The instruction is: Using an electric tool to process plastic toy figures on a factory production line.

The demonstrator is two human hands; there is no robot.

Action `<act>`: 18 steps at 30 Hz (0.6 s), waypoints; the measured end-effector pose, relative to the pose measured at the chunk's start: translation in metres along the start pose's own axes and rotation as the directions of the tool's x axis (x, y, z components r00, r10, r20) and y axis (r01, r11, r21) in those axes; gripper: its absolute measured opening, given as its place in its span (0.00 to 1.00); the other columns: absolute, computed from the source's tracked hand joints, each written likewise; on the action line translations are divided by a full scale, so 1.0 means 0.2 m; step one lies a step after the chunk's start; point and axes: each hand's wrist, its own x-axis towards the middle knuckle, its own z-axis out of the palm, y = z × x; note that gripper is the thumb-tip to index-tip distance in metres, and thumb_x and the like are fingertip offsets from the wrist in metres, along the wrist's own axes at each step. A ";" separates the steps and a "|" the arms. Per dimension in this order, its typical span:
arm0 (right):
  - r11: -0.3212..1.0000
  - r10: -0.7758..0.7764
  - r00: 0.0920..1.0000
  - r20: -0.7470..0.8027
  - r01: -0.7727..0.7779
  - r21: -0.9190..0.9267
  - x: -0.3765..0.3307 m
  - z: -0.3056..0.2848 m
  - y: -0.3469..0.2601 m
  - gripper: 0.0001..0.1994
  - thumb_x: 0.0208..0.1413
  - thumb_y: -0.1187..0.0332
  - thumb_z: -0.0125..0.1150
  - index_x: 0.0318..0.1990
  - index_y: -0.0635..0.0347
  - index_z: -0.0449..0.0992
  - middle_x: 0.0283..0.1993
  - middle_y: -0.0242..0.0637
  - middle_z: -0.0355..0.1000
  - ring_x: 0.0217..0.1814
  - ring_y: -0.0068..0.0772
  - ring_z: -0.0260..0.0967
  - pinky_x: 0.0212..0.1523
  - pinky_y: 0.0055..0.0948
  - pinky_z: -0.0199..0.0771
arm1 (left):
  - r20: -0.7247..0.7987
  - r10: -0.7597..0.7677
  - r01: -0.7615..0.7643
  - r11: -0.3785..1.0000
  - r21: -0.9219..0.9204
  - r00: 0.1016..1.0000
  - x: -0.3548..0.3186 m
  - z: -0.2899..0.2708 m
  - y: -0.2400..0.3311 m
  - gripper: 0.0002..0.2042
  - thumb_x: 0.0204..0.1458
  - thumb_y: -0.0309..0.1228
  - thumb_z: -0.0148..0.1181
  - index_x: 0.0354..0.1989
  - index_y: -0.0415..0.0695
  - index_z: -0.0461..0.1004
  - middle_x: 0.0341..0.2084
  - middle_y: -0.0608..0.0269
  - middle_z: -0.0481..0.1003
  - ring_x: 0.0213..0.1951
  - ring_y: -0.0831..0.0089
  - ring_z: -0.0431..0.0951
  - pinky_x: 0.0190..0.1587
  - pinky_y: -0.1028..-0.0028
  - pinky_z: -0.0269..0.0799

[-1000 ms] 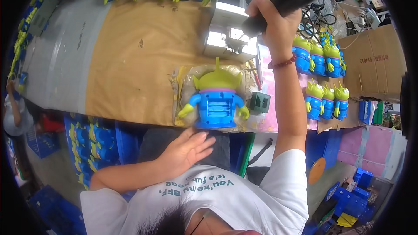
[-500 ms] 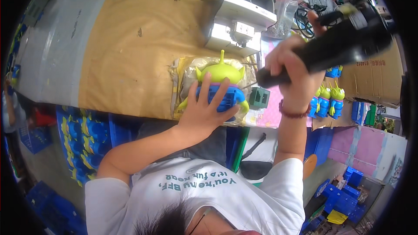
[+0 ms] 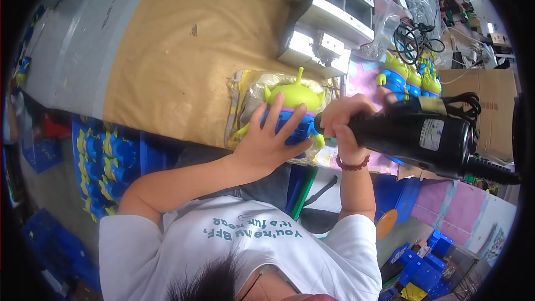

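Note:
A toy figure (image 3: 295, 97) with a green head, one antenna and a blue body lies on a plastic-covered pad (image 3: 238, 97) at the table's front edge. Across its blue body my left hand (image 3: 270, 142) rests with fingers spread, holding it down. Wrapped round a black electric screwdriver (image 3: 409, 140) is my right hand (image 3: 346, 124). The tool lies nearly level, its tip end against the right side of the toy's body; my hand and the toy hide the exact contact point.
A white and grey machine (image 3: 340, 14) stands behind the pad. Several similar toys (image 3: 398, 75) stand at the right, beside a cardboard box (image 3: 479, 106) and black cables (image 3: 415, 44). More toys fill a blue bin (image 3: 103, 161) at lower left. Brown paper (image 3: 184, 61) covers the table.
My right hand has brought the screwdriver down and left, from a raised tilt to nearly level, with its tip end at the toy. My left hand stays on the toy. The view has shifted slightly.

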 end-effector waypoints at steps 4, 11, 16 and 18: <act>0.997 0.020 0.994 -0.104 -0.012 0.081 -0.02 0.03 0.00 0.10 0.43 0.81 0.56 0.34 0.64 0.65 0.24 0.36 0.66 0.24 0.30 0.68 0.27 0.24 0.71 | 0.020 0.002 -0.003 1.000 0.015 1.000 -0.01 0.00 0.00 0.19 0.48 0.37 0.55 0.51 0.71 0.73 0.64 0.51 0.57 0.60 0.36 0.58 0.52 0.49 0.60; 0.998 0.025 1.000 0.010 -0.024 -0.059 -0.02 0.00 -0.02 0.07 0.41 0.78 0.58 0.28 0.60 0.67 0.22 0.34 0.68 0.22 0.31 0.68 0.30 0.25 0.70 | -0.001 -0.010 0.010 1.000 -0.027 1.000 0.00 0.00 0.00 0.17 0.48 0.37 0.56 0.48 0.65 0.74 0.64 0.48 0.56 0.61 0.35 0.57 0.53 0.47 0.59; 0.994 0.091 0.989 -0.118 -0.083 0.070 0.01 0.05 -0.07 0.07 0.43 0.76 0.60 0.29 0.62 0.67 0.25 0.37 0.69 0.27 0.31 0.69 0.31 0.26 0.69 | 0.015 0.026 -0.026 1.000 0.012 1.000 -0.02 0.00 -0.03 0.27 0.42 0.39 0.63 0.56 0.70 0.69 0.65 0.54 0.56 0.62 0.41 0.57 0.54 0.50 0.59; 0.987 0.038 0.971 -0.234 0.000 0.159 0.10 0.06 -0.12 0.06 0.44 0.76 0.60 0.28 0.63 0.68 0.24 0.37 0.70 0.26 0.30 0.69 0.31 0.26 0.70 | 0.073 -0.026 0.029 0.998 -0.046 0.997 -0.05 -0.03 -0.07 0.32 0.38 0.37 0.67 0.57 0.67 0.69 0.65 0.52 0.55 0.63 0.43 0.56 0.55 0.49 0.59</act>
